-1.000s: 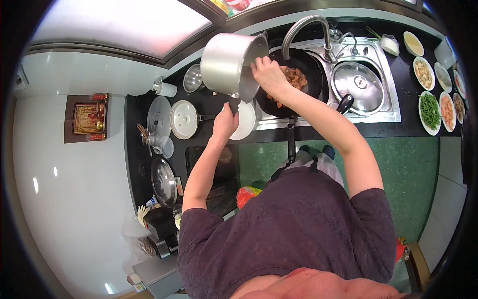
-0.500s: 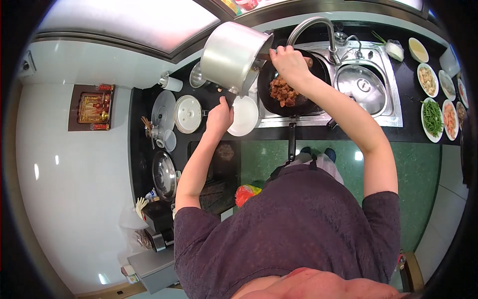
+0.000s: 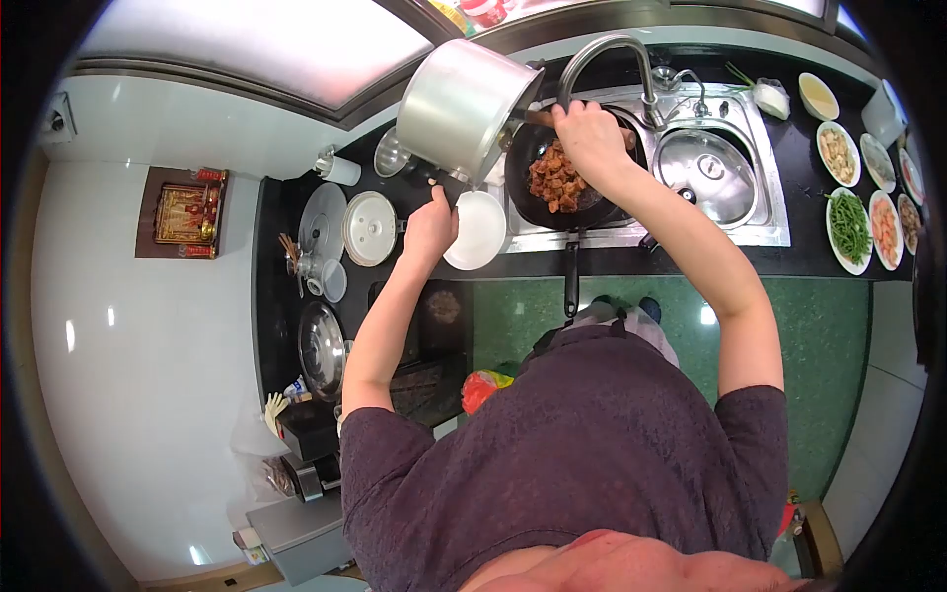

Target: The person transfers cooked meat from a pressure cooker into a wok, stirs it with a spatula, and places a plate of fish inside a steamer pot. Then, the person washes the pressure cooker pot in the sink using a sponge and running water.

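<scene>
My left hand [image 3: 431,227] is closed round the dark handle of a large silver pressure-cooker pot [image 3: 459,107]. The pot is tipped on its side, its mouth facing right toward a black wok [image 3: 518,195]. Browned chunks of meat [image 3: 555,185] lie in the wok, which rests over the left part of the sink. Above the wok, my right hand [image 3: 592,143] grips a wooden-handled utensil [image 3: 539,117] pointing into the pot's mouth. Its head is hidden there. A white plate [image 3: 476,232] sits just below the pot.
A curved faucet [image 3: 607,44] arches over the wok, and the right sink basin [image 3: 705,178] lies beyond. Dishes of green beans [image 3: 848,227] and other cut food stand at the right. Left are a pressure-cooker lid [image 3: 371,229] and a steel lid [image 3: 322,347].
My right hand and the utensil have shifted slightly right relative to the pot. The pot stays tipped in my left hand. The whole view has drifted a little left.
</scene>
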Tool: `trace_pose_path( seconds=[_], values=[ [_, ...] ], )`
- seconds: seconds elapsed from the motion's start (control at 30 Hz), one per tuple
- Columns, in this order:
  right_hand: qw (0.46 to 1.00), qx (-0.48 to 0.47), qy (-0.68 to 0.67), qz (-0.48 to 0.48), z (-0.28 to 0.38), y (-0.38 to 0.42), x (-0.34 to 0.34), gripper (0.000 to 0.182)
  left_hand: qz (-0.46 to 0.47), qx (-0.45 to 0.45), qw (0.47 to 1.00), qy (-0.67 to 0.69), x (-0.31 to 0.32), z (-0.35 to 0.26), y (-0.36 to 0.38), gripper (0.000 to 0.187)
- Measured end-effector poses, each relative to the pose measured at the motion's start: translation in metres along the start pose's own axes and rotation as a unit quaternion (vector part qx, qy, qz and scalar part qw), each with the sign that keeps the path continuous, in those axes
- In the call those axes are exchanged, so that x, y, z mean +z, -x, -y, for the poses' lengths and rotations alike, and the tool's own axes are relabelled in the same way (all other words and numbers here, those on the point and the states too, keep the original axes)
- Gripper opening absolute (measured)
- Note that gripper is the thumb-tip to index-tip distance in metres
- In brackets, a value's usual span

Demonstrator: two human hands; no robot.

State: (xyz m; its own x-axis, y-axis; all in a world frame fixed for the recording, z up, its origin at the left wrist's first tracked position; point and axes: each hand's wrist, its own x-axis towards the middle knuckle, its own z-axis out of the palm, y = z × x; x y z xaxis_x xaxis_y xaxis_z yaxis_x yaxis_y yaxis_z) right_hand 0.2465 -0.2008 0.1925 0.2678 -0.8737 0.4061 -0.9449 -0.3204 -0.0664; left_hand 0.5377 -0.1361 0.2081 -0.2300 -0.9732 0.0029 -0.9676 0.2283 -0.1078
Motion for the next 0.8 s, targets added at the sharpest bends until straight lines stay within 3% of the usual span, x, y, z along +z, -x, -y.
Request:
trace_pose_path(
  seconds=[0.07, 0.17, 0.37, 0.5, 0.6, 0.7, 0.8],
  values=[
    [0.999, -0.009, -0.003, 0.041, -0.002, 0.008, 0.0, 0.015, -0.001, -0.001, 1.0, -0.001, 0.001, 0.001, 0.0, 0.044],
    [1.0, -0.011, 0.013, 0.018, -0.001, 0.014, -0.001, 0.017, -0.006, 0.004, 1.0, 0.005, 0.005, 0.001, -0.002, 0.043],
    [0.967, -0.089, 0.205, -0.126, 0.014, 0.022, 0.009, 0.035, 0.023, -0.018, 0.999, 0.039, 0.005, 0.0, -0.009, 0.051],
    [0.974, -0.072, 0.203, -0.071, -0.001, 0.033, 0.015, 0.044, 0.035, -0.027, 0.998, 0.048, 0.013, 0.008, -0.014, 0.052],
    [0.979, -0.06, 0.191, -0.046, -0.006, 0.049, 0.017, 0.045, -0.021, 0.01, 0.997, 0.068, 0.025, 0.018, -0.017, 0.036],
    [0.988, -0.024, 0.151, -0.027, -0.006, 0.068, 0.025, 0.041, -0.001, -0.024, 0.99, 0.14, 0.033, 0.03, -0.025, 0.035],
    [0.993, 0.038, 0.112, -0.001, -0.007, 0.083, 0.051, 0.034, 0.098, -0.115, 0.92, 0.362, 0.018, 0.037, -0.034, 0.031]
  ],
)
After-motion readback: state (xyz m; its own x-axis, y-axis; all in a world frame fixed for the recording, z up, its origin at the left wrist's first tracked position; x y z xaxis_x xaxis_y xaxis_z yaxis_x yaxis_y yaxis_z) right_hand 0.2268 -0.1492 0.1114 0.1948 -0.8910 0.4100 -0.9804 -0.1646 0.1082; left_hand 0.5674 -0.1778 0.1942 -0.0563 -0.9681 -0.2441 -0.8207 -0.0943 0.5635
